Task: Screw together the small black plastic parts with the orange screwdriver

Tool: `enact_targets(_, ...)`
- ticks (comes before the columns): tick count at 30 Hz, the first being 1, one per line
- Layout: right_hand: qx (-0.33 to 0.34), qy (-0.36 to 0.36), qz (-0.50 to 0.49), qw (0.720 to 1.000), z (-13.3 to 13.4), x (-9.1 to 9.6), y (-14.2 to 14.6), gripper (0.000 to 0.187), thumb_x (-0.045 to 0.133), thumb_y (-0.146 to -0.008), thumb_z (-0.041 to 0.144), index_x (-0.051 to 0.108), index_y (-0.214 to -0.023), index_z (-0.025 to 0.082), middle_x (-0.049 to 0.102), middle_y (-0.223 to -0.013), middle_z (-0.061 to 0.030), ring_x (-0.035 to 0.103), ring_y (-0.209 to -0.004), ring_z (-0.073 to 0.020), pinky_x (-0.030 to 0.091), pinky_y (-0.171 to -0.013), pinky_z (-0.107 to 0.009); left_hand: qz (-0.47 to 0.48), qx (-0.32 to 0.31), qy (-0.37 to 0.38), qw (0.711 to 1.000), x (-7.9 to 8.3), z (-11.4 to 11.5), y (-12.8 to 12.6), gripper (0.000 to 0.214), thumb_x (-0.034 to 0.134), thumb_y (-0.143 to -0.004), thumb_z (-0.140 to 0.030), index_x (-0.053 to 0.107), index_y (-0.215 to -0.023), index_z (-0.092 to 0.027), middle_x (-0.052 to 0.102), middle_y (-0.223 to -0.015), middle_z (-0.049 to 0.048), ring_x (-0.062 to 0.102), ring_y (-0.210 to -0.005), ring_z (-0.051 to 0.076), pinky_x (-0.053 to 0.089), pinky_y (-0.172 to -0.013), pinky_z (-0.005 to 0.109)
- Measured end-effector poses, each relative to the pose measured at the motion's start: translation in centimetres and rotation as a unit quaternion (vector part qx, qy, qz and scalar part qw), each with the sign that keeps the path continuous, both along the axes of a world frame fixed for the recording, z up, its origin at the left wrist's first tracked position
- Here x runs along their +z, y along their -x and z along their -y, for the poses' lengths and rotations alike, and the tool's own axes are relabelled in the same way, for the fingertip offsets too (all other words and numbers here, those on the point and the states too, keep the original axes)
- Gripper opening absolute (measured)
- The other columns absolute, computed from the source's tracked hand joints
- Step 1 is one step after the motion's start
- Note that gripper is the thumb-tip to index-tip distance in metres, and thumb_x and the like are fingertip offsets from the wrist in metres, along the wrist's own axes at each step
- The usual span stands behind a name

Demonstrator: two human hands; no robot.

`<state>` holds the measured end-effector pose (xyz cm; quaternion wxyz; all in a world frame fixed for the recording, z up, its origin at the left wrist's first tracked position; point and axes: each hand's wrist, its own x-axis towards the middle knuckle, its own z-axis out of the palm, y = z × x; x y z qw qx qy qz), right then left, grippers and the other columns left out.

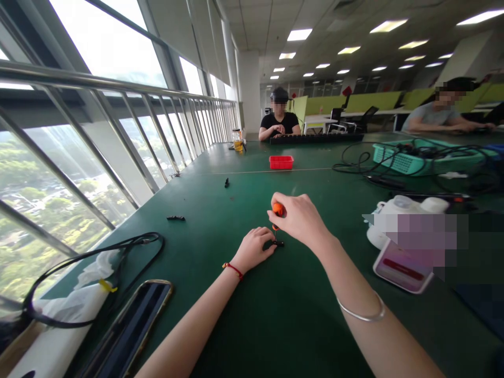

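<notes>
My right hand (297, 215) is closed around the orange handle of a screwdriver (277, 209), which stands upright. Its thin shaft points down at a small black part (279, 243) on the green table. With fingers pinched, my left hand (254, 248) holds that black part against the tabletop; the fingers hide its left end. Whether the tip sits in a screw is too small to tell. Farther off on the table lie two other small black pieces, one to the left (175, 218) and one beyond my hands (227, 182).
A red tray (281, 162) stands ahead. At right are a teal basket (409, 160) with cables, a white bottle (380, 226) and a phone-like purple object (403, 268). A dark phone (134, 325) and black cable (157, 252) lie left, near the railing. Two people sit farther back.
</notes>
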<state>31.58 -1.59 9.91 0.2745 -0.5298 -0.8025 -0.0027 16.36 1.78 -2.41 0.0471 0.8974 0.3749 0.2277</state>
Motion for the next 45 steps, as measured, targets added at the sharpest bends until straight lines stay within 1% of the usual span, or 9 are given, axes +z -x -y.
enact_targets(3, -0.025, -0.002, 0.003, 1.000, 0.0, -0.2, 0.1, 0.026, 0.044, -0.086, 0.041, 0.047, -0.069, 0.022, 0.053, -0.055, 0.0015, 0.051, -0.057, -0.0167, 0.036, -0.070, -0.033, 0.004, 0.003, 0.002, 1.000, 0.1, 0.0, 0.0, 0.014, 0.053, -0.081, -0.025, 0.063, -0.090, -0.021, 0.061, -0.098, 0.0029, 0.055, -0.092, 0.019, 0.044, -0.085, 0.034)
enact_targets(9, -0.022, -0.008, -0.036, 0.999, 0.0, -0.6, -0.2, 0.019, 0.052, -0.077, 0.028, 0.048, -0.094, 0.020, 0.058, -0.070, -0.0002, 0.055, -0.064, -0.0174, 0.037, -0.077, -0.035, 0.014, 0.017, 0.004, 1.000, 0.0, 0.0, 0.0, 0.016, 0.055, -0.080, -0.028, 0.066, -0.090, -0.022, 0.062, -0.098, 0.0027, 0.055, -0.092, 0.019, 0.044, -0.086, 0.034)
enact_targets(16, -0.046, -0.020, -0.022, 0.999, -0.4, -1.1, -0.9, 0.018, 0.046, -0.084, 0.039, 0.050, -0.079, 0.022, 0.056, -0.060, 0.0002, 0.054, -0.060, -0.0180, 0.036, -0.074, -0.033, 0.043, 0.057, 0.017, 0.997, -0.2, -0.5, 0.0, 0.017, 0.056, -0.080, -0.030, 0.069, -0.089, -0.022, 0.063, -0.094, 0.0031, 0.056, -0.088, 0.018, 0.047, -0.083, 0.033)
enact_targets(22, -0.011, -0.037, -0.061, 0.997, -0.9, -1.5, -1.0, 0.021, 0.050, -0.076, 0.026, 0.048, -0.096, 0.019, 0.060, -0.073, -0.0014, 0.053, -0.064, -0.0168, 0.036, -0.078, -0.032, 0.051, 0.070, 0.035, 0.996, -0.2, -0.7, -0.1, 0.017, 0.057, -0.080, -0.030, 0.069, -0.089, -0.023, 0.061, -0.095, 0.0026, 0.056, -0.089, 0.017, 0.047, -0.084, 0.034)
enact_targets(29, -0.052, -0.065, -0.097, 0.992, -1.8, -2.6, -0.3, 0.021, 0.046, -0.083, 0.042, 0.050, -0.077, 0.022, 0.053, -0.058, 0.0019, 0.049, -0.057, -0.0157, 0.036, -0.075, -0.030, 0.075, 0.082, 0.046, 0.993, -0.4, -1.1, 0.0, 0.016, 0.058, -0.080, -0.030, 0.070, -0.088, -0.023, 0.061, -0.094, 0.0024, 0.056, -0.089, 0.017, 0.046, -0.086, 0.034)
enact_targets(34, -0.087, -0.033, -0.143, 0.985, -2.2, -2.2, 0.8, 0.015, 0.052, -0.074, 0.030, 0.050, -0.086, 0.022, 0.055, -0.064, 0.0032, 0.051, -0.059, -0.0146, 0.036, -0.070, -0.028, 0.085, 0.084, 0.061, 0.991, -0.6, -1.3, 0.0, 0.015, 0.059, -0.079, -0.030, 0.069, -0.088, -0.023, 0.061, -0.095, 0.0029, 0.056, -0.090, 0.018, 0.046, -0.087, 0.036)
enact_targets(37, -0.084, -0.013, -0.146, 0.986, -2.3, -1.8, 0.9, 0.008, 0.050, -0.075, 0.030, 0.051, -0.077, 0.022, 0.055, -0.063, 0.0036, 0.050, -0.057, -0.0137, 0.035, -0.065, -0.026, 0.088, 0.082, 0.067, 0.990, -0.6, -1.4, 0.1, 0.015, 0.059, -0.079, -0.028, 0.069, -0.088, -0.022, 0.060, -0.095, 0.0030, 0.056, -0.091, 0.018, 0.045, -0.087, 0.036)
enact_targets(41, -0.094, -0.005, -0.105, 0.990, -2.5, -1.7, 0.7, 0.030, 0.041, -0.085, 0.040, 0.051, -0.064, 0.021, 0.051, -0.052, 0.0024, 0.047, -0.051, -0.0133, 0.034, -0.065, -0.028, 0.091, 0.078, 0.070, 0.990, -0.6, -1.6, 0.1, 0.013, 0.060, -0.078, -0.028, 0.068, -0.087, -0.022, 0.060, -0.094, 0.0030, 0.056, -0.092, 0.019, 0.045, -0.086, 0.036)
enact_targets(45, -0.088, -0.020, -0.088, 0.992, -2.5, -1.6, 0.6, 0.019, 0.044, -0.084, 0.035, 0.056, -0.078, 0.021, 0.057, -0.060, 0.0014, 0.051, -0.058, -0.0150, 0.034, -0.074, -0.031, 0.103, 0.071, 0.080, 0.989, -0.7, -2.0, 0.2, 0.012, 0.062, -0.077, -0.028, 0.068, -0.085, -0.022, 0.061, -0.093, 0.0028, 0.056, -0.091, 0.019, 0.045, -0.086, 0.036)
